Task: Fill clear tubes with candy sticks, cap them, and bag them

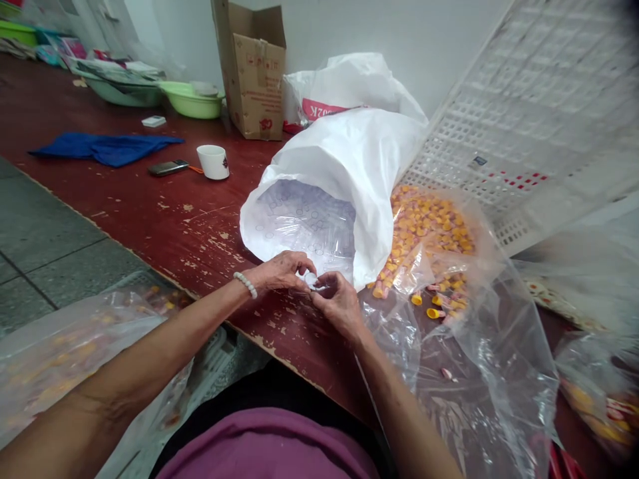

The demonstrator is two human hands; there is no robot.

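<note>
My left hand (287,271), with a beaded bracelet at the wrist, pinches a small clear plastic piece (309,279) with a round rim. From the other side, my right hand (339,301) has its thumb and fingers closed at the same piece. Both hands meet just in front of the mouth of a large white sack (344,153), which lies on its side. Inside the sack are many clear plastic pieces (309,223) with round ends. Right of the sack, a heap of small orange-and-pink pieces (434,226) lies on a clear plastic bag (479,352).
A white plastic crate (499,126) leans at the right. On the red table (190,226) stand a white cup (213,161), a phone (168,167), a blue cloth (107,148), a cardboard box (257,83) and green basins (192,100). A filled plastic bag (84,359) sits below the table's edge.
</note>
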